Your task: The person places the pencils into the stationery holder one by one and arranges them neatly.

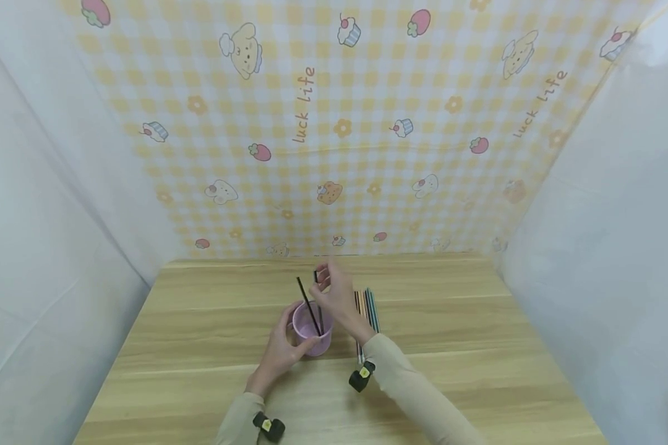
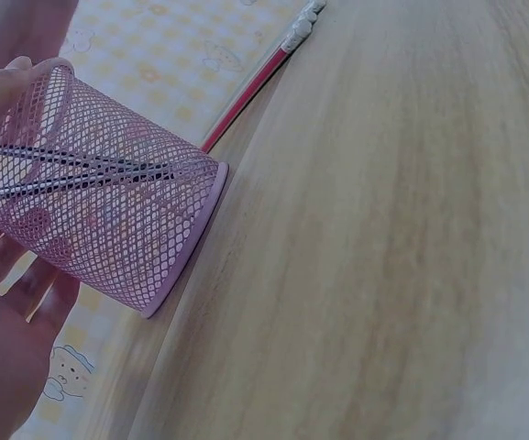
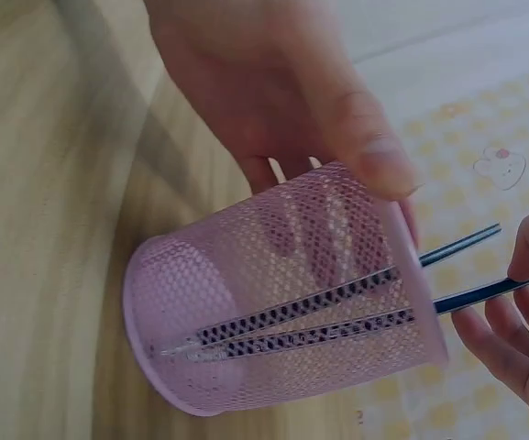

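Note:
A pink mesh pen cup (image 1: pixel 316 347) stands upright on the wooden table. My left hand (image 1: pixel 281 353) grips its side, thumb at the rim and fingers spread round the far wall. One dark pencil (image 1: pixel 306 298) leans inside, its top sticking out over the rim. Above the cup, my right hand (image 1: pixel 336 296) pinches the upper part of a second dark pencil (image 3: pixel 479 294). Through the mesh, both pencils' lower ends show close together near the cup's bottom. In the left wrist view the cup (image 2: pixel 108 202) hides part of the left fingers.
Right of the cup, several pencils (image 1: pixel 373 309) lie side by side on the table (image 1: pixel 211 346), partly behind the right forearm. A red pencil (image 2: pixel 255 87) with a white end shows among them. Behind the table hangs a yellow checked cloth (image 1: pixel 367 167); white sheets flank both sides.

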A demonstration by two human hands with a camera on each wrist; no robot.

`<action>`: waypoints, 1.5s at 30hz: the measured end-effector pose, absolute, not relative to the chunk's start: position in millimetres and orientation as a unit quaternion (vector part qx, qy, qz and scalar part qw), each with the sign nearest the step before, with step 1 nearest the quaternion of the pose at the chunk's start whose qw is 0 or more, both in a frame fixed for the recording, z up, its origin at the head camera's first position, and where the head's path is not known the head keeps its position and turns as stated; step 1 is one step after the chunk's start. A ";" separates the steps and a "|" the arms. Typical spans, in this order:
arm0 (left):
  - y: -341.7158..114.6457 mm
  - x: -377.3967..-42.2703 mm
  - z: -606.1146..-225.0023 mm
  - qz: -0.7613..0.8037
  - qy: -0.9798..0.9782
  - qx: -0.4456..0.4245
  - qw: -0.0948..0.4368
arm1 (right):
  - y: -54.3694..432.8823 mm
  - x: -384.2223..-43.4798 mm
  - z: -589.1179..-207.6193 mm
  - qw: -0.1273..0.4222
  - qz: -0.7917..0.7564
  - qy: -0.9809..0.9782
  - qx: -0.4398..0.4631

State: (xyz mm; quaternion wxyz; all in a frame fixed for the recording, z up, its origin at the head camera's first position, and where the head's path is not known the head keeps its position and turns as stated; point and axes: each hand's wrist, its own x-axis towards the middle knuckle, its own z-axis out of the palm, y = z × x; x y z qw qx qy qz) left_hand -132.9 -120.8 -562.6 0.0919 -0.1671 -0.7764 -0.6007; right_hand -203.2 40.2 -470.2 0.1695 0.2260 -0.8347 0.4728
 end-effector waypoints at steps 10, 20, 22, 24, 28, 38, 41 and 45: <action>-120.4 -135.4 -564.0 -0.595 -0.784 -0.158 0.083 | 40.9 -200.8 -478.2 0.151 0.469 -0.845 0.209; -118.4 -135.1 -562.8 -0.600 -0.778 -0.162 0.095 | 47.5 -202.1 -475.0 0.145 0.482 -0.844 0.185; -118.0 -135.1 -562.8 -0.600 -0.778 -0.159 0.097 | 51.9 -205.1 -475.1 0.146 0.489 -0.843 0.171; -117.7 -135.1 -563.3 -0.599 -0.778 -0.160 0.100 | 57.2 -208.3 -475.2 0.144 0.493 -0.844 0.154; -117.4 -135.2 -564.4 -0.597 -0.779 -0.161 0.103 | 69.7 -215.3 -473.7 0.148 0.509 -0.839 0.125; -117.5 -134.9 -566.4 -0.602 -0.778 -0.155 0.091 | 107.3 -235.7 -476.1 0.144 0.506 -0.849 0.040; -116.9 -134.6 -566.9 -0.608 -0.774 -0.153 0.089 | 118.6 -238.7 -479.3 0.133 0.506 -0.852 0.023; -115.8 -134.4 -567.6 -0.614 -0.768 -0.156 0.094 | 129.9 -241.8 -485.5 0.124 0.498 -0.858 0.011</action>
